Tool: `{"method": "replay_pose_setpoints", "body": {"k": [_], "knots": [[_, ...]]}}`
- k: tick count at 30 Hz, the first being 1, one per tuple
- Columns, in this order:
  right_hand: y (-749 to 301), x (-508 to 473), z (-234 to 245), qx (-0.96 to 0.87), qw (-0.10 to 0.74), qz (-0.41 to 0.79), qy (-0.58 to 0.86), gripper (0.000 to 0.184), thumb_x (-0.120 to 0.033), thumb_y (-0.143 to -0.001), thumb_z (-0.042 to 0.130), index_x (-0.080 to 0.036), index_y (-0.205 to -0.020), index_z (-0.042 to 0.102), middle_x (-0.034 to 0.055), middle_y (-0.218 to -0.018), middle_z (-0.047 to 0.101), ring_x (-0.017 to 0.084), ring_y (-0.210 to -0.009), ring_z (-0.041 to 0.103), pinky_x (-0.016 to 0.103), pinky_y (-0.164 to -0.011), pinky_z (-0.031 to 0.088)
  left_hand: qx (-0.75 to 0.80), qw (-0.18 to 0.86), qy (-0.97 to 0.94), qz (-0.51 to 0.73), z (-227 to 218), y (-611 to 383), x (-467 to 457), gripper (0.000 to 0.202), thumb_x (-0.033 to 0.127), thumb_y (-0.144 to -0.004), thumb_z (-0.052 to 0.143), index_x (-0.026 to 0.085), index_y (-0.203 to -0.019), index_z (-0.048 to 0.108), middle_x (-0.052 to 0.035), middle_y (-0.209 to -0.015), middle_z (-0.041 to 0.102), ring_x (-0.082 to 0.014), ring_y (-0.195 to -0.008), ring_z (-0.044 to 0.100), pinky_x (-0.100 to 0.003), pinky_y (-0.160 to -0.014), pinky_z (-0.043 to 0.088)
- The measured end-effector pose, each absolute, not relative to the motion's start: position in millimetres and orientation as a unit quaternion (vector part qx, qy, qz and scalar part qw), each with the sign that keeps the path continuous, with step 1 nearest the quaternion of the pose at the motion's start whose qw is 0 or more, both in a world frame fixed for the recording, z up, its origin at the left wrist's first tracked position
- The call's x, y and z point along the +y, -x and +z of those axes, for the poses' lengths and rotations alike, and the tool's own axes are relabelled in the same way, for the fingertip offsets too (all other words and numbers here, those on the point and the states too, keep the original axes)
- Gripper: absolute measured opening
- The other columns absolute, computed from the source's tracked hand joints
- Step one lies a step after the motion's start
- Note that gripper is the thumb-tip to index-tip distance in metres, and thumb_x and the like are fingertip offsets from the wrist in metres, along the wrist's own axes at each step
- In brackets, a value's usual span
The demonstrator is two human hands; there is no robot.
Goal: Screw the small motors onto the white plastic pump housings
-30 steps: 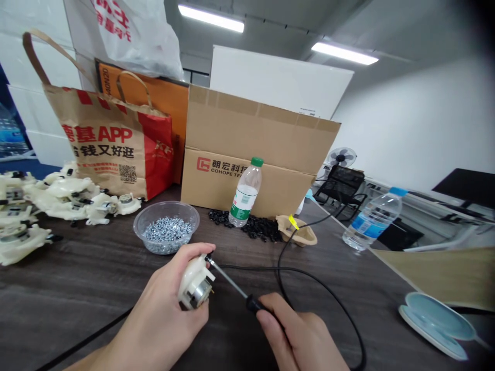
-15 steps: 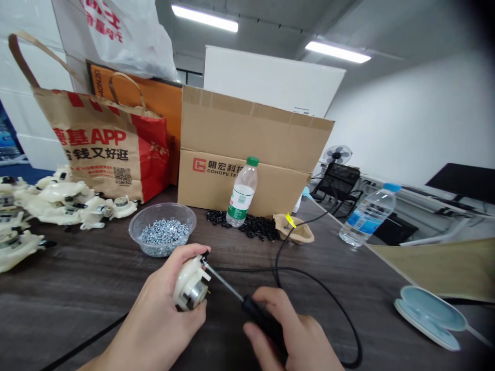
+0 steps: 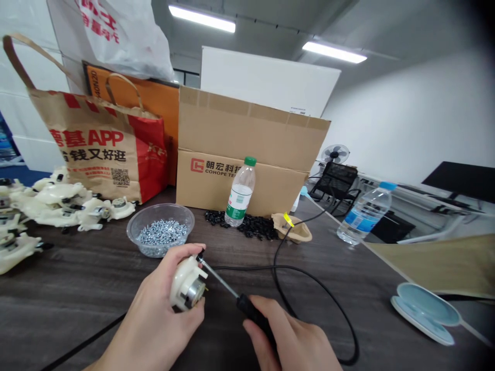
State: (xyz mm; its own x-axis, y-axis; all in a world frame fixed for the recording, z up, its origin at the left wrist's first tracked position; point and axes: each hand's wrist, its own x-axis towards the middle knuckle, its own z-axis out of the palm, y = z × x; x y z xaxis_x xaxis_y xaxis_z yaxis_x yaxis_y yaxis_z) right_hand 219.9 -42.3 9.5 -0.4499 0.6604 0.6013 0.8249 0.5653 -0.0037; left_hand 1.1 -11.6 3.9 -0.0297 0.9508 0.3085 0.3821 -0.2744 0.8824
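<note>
My left hand [image 3: 160, 304] is closed around a cream plastic housing [image 3: 181, 281] with a silver motor [image 3: 195, 292] set in it. A small black piece [image 3: 200, 255] sits at the top of the housing, by my left fingertips. In my right hand [image 3: 288, 335] is a screwdriver with a black handle [image 3: 253, 314]. Its metal shaft [image 3: 219, 278] slants up to the left, and the tip meets the housing at the black piece. Whether a screw is under the tip is too small to tell. Beyond my left hand stands a clear bowl [image 3: 133, 241] of silver screws [image 3: 164, 233].
Several similar cream housings [image 3: 58, 198] are heaped at left. A green-capped bottle [image 3: 240, 193] stands among small black parts [image 3: 259, 226], before a cardboard box [image 3: 251, 139]. A black cable [image 3: 320, 282] loops across the table. At right are another bottle [image 3: 365, 216] and an open pale-blue case [image 3: 425, 312].
The whole view has shifted slightly. Both hands keep their grip, and the screwdriver tip stays against the housing.
</note>
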Motion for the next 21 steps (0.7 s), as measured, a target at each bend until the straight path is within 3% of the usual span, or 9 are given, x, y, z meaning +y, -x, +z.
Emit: {"method": "replay_pose_setpoints", "body": {"k": [4,10,14,18,21], "knots": [[-220.1,-40.4,13.1,-0.829,0.293,-0.159,0.449,0.021,-0.028,-0.110,0.028,-0.021,-0.107,0.047,0.0049,-0.081,0.071,0.020,-0.046,0.071,0.028,-0.034,0.053,0.536,0.307,-0.615,0.489,6.7,-3.4,-12.6,0.054,0.017,-0.074,0.065,0.032,-0.125,0.056,-0.0002,-0.109,0.073,-0.0224,-0.088,0.072,-0.032,-0.073,0.056],[-227.0,-38.9,10.4,-0.846,0.276,-0.202,0.409,0.022,-0.022,-0.110,0.032,-0.017,-0.112,0.053,0.0055,-0.077,0.074,0.022,-0.058,0.076,0.026,-0.043,0.056,0.527,0.282,-0.621,0.506,4.5,-3.3,-12.8,0.050,0.019,-0.075,0.066,0.029,-0.123,0.057,-0.0031,-0.116,0.072,-0.0228,-0.091,0.073,-0.035,-0.081,0.057],[-226.4,-38.6,0.5,-0.843,0.296,-0.011,0.449,0.016,-0.021,-0.106,0.039,-0.021,-0.104,0.054,-0.0015,-0.067,0.071,0.016,-0.046,0.068,0.022,-0.039,0.046,0.516,0.257,-0.628,0.522,2.3,-2.2,-11.9,0.047,0.019,-0.076,0.065,0.031,-0.120,0.058,-0.0030,-0.133,0.066,-0.0273,-0.117,0.067,-0.040,-0.098,0.053],[-226.3,-37.9,1.6,-0.805,0.314,0.116,0.489,0.012,-0.018,-0.093,0.053,-0.023,-0.104,0.053,-0.0016,-0.076,0.071,0.015,-0.058,0.069,0.022,-0.052,0.051,0.532,0.277,-0.627,0.497,2.9,-1.3,-11.1,0.050,0.018,-0.075,0.066,0.031,-0.122,0.056,-0.0035,-0.126,0.068,-0.0264,-0.106,0.070,-0.042,-0.095,0.055],[-226.8,-38.4,9.4,-0.816,0.312,0.108,0.475,0.013,-0.016,-0.097,0.048,-0.022,-0.103,0.058,0.0024,-0.087,0.074,0.017,-0.072,0.073,0.024,-0.063,0.054,0.528,0.279,-0.620,0.508,3.3,-2.0,-11.8,0.046,0.019,-0.076,0.066,0.031,-0.119,0.057,-0.0041,-0.131,0.066,-0.0269,-0.110,0.069,-0.043,-0.097,0.055]]}}
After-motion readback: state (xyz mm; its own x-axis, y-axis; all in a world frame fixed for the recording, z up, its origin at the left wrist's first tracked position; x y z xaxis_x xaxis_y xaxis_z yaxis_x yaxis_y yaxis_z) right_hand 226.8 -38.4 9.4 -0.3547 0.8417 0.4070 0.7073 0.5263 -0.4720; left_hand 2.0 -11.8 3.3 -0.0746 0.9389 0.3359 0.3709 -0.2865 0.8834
